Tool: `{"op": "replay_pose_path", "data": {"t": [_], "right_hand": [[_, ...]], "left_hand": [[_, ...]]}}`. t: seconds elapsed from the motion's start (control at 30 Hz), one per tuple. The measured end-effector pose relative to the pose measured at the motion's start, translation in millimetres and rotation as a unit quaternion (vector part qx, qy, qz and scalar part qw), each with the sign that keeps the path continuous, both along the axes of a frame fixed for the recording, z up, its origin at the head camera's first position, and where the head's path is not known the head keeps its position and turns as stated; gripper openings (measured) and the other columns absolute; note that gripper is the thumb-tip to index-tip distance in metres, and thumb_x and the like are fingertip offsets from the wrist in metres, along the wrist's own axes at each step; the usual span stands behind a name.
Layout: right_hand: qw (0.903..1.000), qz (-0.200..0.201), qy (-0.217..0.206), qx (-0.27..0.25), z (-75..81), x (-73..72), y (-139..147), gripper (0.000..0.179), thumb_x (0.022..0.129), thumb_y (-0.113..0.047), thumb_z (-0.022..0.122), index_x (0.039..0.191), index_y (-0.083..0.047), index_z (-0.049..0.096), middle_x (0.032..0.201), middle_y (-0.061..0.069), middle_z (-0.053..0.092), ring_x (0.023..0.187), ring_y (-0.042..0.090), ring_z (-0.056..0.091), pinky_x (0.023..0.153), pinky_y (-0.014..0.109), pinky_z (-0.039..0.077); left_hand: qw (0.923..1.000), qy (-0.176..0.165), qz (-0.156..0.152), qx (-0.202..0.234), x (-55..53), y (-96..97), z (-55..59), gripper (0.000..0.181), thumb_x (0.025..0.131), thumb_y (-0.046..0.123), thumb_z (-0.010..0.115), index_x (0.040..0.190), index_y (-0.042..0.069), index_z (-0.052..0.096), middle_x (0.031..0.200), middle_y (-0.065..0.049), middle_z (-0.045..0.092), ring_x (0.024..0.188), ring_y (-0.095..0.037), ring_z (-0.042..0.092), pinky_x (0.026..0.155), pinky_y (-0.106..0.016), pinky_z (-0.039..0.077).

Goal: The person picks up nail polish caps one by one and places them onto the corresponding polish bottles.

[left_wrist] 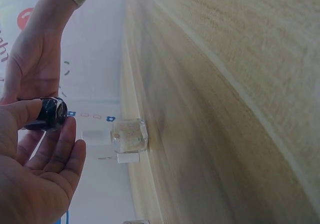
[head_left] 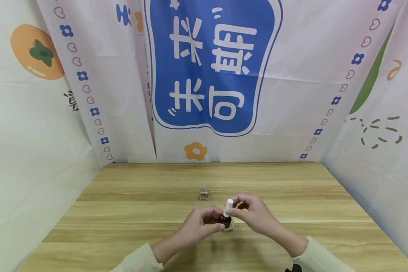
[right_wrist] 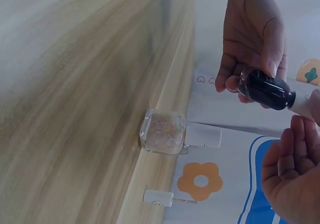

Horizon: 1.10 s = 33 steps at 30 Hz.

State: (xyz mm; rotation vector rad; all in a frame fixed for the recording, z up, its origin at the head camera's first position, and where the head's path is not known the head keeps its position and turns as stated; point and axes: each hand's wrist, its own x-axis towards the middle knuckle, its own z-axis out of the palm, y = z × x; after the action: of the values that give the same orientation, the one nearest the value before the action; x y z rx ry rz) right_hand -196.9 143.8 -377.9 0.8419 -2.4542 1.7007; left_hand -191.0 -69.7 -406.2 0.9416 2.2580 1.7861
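My left hand (head_left: 201,223) holds a small nail polish bottle (right_wrist: 267,89) of dark red polish between thumb and fingers, above the table. From the right, my right hand (head_left: 255,214) pinches the bottle's white cap (head_left: 229,206), which meets the dark neck in the right wrist view. Below the hands stands a clear glass nail polish bottle (right_wrist: 164,131) with pale glittery contents and its own white cap (right_wrist: 204,135). In the head view the hands and the dark bottle cover most of it.
Farther back on the wood-grain table (head_left: 139,204) sits another small glass bottle (head_left: 204,194). A loose white brush cap (right_wrist: 158,198) stands upside down, brush upward. Printed cloth (head_left: 285,124) hangs behind the table and along both sides.
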Motion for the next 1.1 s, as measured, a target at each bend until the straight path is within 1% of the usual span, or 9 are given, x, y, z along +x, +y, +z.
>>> {"op": "replay_pose_path", "data": {"t": [0.2, 0.33, 0.43, 0.53, 0.67, 0.83, 0.93, 1.1], "right_hand": [[0.9993, -0.035, -0.01, -0.006, -1.6, 0.4, -4, 0.019, 0.083, -0.021, 0.078, 0.085, -0.009, 0.064, 0.081, 0.003, 0.063, 0.073, 0.019, 0.058, 0.063, 0.026, 0.049], [0.999, -0.04, -0.012, -0.013, -2.1, 0.8, -5, 0.021, 0.082, -0.02, 0.079, 0.083, -0.008, 0.062, 0.079, 0.004, 0.062, 0.071, 0.019, 0.057, 0.062, 0.025, 0.048], [0.9992, -0.036, -0.018, -0.006, -0.7, 1.0, -5, 0.022, 0.083, -0.021, 0.079, 0.085, -0.008, 0.062, 0.081, 0.005, 0.061, 0.073, 0.02, 0.058, 0.062, 0.026, 0.048], [0.9996, -0.018, -0.019, 0.008, 1.9, -0.2, -1, 0.021, 0.084, -0.022, 0.077, 0.092, -0.009, 0.064, 0.086, 0.005, 0.061, 0.079, 0.022, 0.058, 0.067, 0.028, 0.049], [0.9994, 0.022, -0.014, 0.021, 5.8, -3.1, 6, 0.024, 0.085, -0.02, 0.076, 0.103, -0.008, 0.065, 0.092, 0.006, 0.062, 0.086, 0.025, 0.057, 0.074, 0.032, 0.05], [0.9973, 0.066, 0.004, 0.031, 8.1, -5.9, 10, 0.029, 0.088, -0.016, 0.073, 0.114, -0.007, 0.066, 0.094, 0.005, 0.063, 0.087, 0.021, 0.057, 0.074, 0.031, 0.05], [0.9958, 0.083, 0.017, 0.036, 7.6, -6.5, 10, 0.028, 0.089, -0.016, 0.071, 0.116, -0.007, 0.066, 0.093, 0.003, 0.063, 0.085, 0.017, 0.057, 0.071, 0.03, 0.051], [0.9945, 0.093, 0.027, 0.039, 5.7, -6.3, 8, 0.023, 0.091, -0.014, 0.07, 0.113, -0.008, 0.068, 0.091, 0.001, 0.063, 0.082, 0.015, 0.057, 0.069, 0.03, 0.051]], "left_hand": [[0.9998, -0.014, 0.014, -0.002, 1.5, 1.8, 1.4, 0.021, 0.085, 0.005, 0.074, 0.105, 0.004, 0.068, 0.098, -0.004, 0.07, 0.085, -0.014, 0.066, 0.078, -0.027, 0.055], [0.9998, -0.015, 0.013, 0.002, 1.7, 2.1, 1.6, 0.021, 0.084, 0.004, 0.074, 0.104, 0.003, 0.069, 0.098, -0.004, 0.07, 0.085, -0.014, 0.066, 0.078, -0.027, 0.056], [0.9997, -0.017, 0.015, 0.002, 1.5, 1.7, 1.8, 0.021, 0.085, 0.005, 0.074, 0.105, 0.004, 0.069, 0.098, -0.004, 0.07, 0.085, -0.015, 0.066, 0.078, -0.027, 0.055], [0.9997, -0.015, 0.018, -0.004, 1.4, 0.4, 2.0, 0.021, 0.085, 0.006, 0.074, 0.105, 0.004, 0.069, 0.098, -0.003, 0.07, 0.085, -0.015, 0.066, 0.078, -0.027, 0.055], [0.9997, -0.012, 0.017, -0.012, 0.9, -2.6, 2.9, 0.022, 0.084, 0.006, 0.074, 0.106, 0.005, 0.068, 0.098, -0.003, 0.07, 0.085, -0.015, 0.066, 0.079, -0.028, 0.055], [0.9998, -0.013, 0.009, -0.013, 0.0, -5.0, 3.3, 0.022, 0.085, 0.007, 0.074, 0.106, 0.005, 0.068, 0.098, -0.003, 0.07, 0.087, -0.015, 0.066, 0.08, -0.028, 0.055], [0.9999, -0.01, 0.001, -0.013, -1.0, -5.2, 2.7, 0.021, 0.085, 0.008, 0.074, 0.105, 0.005, 0.068, 0.098, -0.003, 0.07, 0.089, -0.015, 0.066, 0.082, -0.028, 0.054], [0.9999, -0.002, -0.007, -0.013, -2.3, -4.8, 1.0, 0.021, 0.085, 0.008, 0.074, 0.105, 0.004, 0.068, 0.098, -0.004, 0.07, 0.088, -0.015, 0.066, 0.082, -0.029, 0.055]]}}
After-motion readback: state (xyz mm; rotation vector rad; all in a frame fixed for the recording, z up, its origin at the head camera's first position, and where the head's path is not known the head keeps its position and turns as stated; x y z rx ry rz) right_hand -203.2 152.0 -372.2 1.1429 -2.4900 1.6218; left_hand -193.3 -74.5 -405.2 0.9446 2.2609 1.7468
